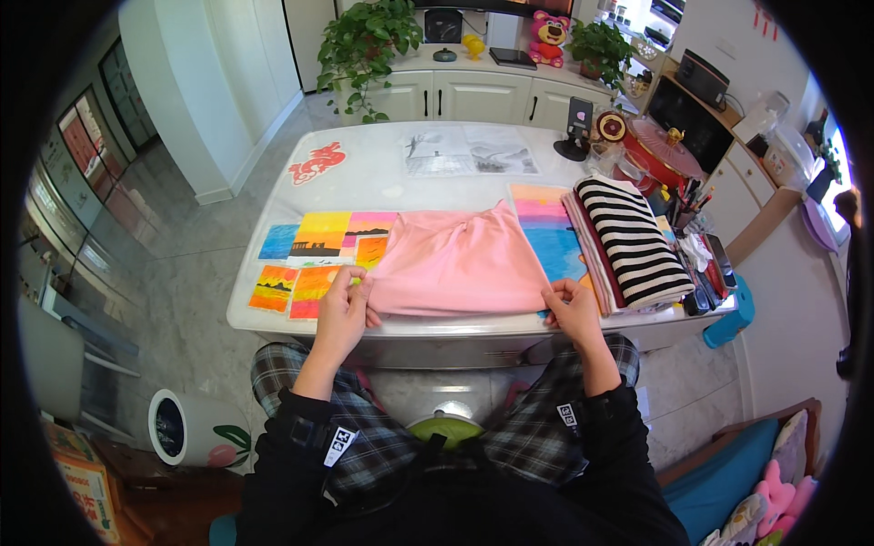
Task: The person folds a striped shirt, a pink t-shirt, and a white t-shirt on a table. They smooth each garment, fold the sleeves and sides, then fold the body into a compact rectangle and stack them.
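A pink cloth garment point(457, 266) lies spread on the white table point(355, 181), with its top narrower than its lower edge and a few creases near the top. My left hand point(347, 304) pinches its near left corner between thumb and fingers. At the near right corner, my right hand point(572, 307) grips the fabric in the same way. Right of the garment rests a stack of folded clothes, topped by a black-and-white striped knit point(631, 242). Colourful sunset pictures point(321, 235) show on the table to the left, and a blue-and-pink picture point(546, 225) is partly covered by the garment.
A phone stand point(579, 126) and a red lidded dish point(662, 150) occupy the table's far right. Beyond the stack are pens point(696, 198) and a phone point(720, 263). A white cabinet point(481, 92) with plants stands behind. A white bin point(198, 430) is on the floor at left.
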